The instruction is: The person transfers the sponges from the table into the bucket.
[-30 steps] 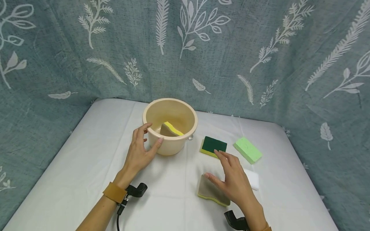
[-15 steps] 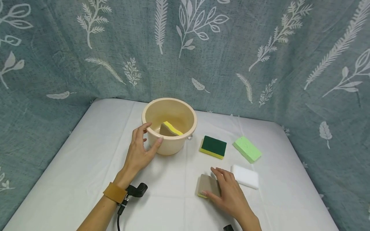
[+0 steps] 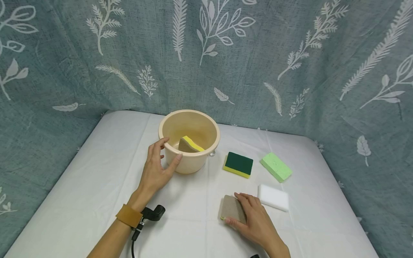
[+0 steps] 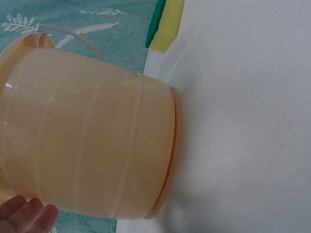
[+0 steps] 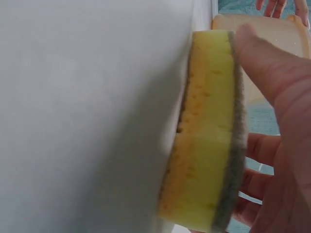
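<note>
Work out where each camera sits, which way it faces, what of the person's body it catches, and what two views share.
Head: on the head, facing forward and down over the white cloth; left forearm, left grip and right grip show.
Left wrist: on that wrist, facing the side of the bucket; only left fingertips show.
Right wrist: on that wrist, facing the edge of the gray-and-yellow sponge; right thumb and right fingers show, plus left fingers at the top.
Shared: head and right wrist views both show that bucket and sponge.
</note>
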The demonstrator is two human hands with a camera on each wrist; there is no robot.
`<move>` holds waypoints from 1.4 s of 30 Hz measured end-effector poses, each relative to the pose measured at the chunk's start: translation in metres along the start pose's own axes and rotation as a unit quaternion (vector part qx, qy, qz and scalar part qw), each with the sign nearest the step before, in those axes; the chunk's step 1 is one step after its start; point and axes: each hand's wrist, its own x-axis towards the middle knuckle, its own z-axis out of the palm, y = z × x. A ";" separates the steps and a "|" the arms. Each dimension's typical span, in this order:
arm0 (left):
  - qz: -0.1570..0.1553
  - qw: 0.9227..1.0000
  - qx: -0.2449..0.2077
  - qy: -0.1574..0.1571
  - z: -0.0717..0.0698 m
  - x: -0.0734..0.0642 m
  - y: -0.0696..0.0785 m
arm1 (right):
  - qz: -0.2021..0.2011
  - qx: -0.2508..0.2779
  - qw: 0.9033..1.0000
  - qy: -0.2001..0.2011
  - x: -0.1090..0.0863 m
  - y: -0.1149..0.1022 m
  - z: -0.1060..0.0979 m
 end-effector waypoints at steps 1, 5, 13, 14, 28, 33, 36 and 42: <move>0.000 1.000 0.000 0.000 0.000 0.000 0.000 | 0.000 0.000 1.000 -0.002 0.000 0.001 0.000; -0.001 1.000 0.000 0.001 0.000 0.001 0.000 | 0.002 -0.007 1.000 -0.006 0.000 0.002 0.003; 0.005 1.000 -0.002 0.005 0.000 0.000 0.000 | -0.005 -0.018 1.000 0.011 0.001 0.001 0.001; 0.004 1.000 -0.003 0.005 0.000 0.000 0.000 | -0.006 -0.017 1.000 0.016 0.001 0.001 0.000; 0.009 1.000 -0.002 0.005 -0.001 -0.002 -0.001 | -0.051 0.018 0.997 0.062 0.028 -0.015 -0.041; 0.012 1.000 -0.004 0.006 0.000 -0.002 -0.002 | -0.052 0.049 0.995 0.069 0.042 -0.020 -0.062; 0.013 1.000 -0.002 0.008 0.001 -0.002 -0.003 | -0.060 0.063 0.993 0.083 0.051 -0.024 -0.072; 0.013 1.000 -0.002 0.009 0.001 -0.001 -0.003 | -0.089 0.081 0.987 0.111 0.070 -0.034 -0.083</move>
